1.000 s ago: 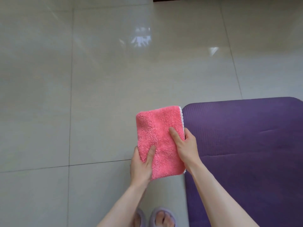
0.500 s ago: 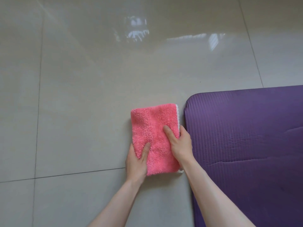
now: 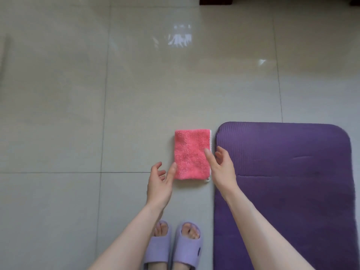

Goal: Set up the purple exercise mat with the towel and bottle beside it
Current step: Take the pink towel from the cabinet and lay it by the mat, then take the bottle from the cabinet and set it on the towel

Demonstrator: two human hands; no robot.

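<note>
A folded pink towel [image 3: 190, 152] with a white edge lies flat on the tiled floor, just left of the purple exercise mat [image 3: 288, 172], which is unrolled on the right. My left hand [image 3: 160, 182] hovers at the towel's lower left corner, fingers apart and empty. My right hand [image 3: 222, 168] is over the gap between towel and mat, fingers spread and holding nothing. No bottle is in view.
My feet in lilac slippers [image 3: 173, 248] stand on the floor below the towel, beside the mat's left edge. Glossy grey tiles [image 3: 97, 94] stretch to the left and ahead. Dark furniture legs [image 3: 215, 0] show at the top edge.
Both hands have let go of the towel, which now lies on the floor next to the mat. The hands have lifted away and my view has risen, showing my slippers.
</note>
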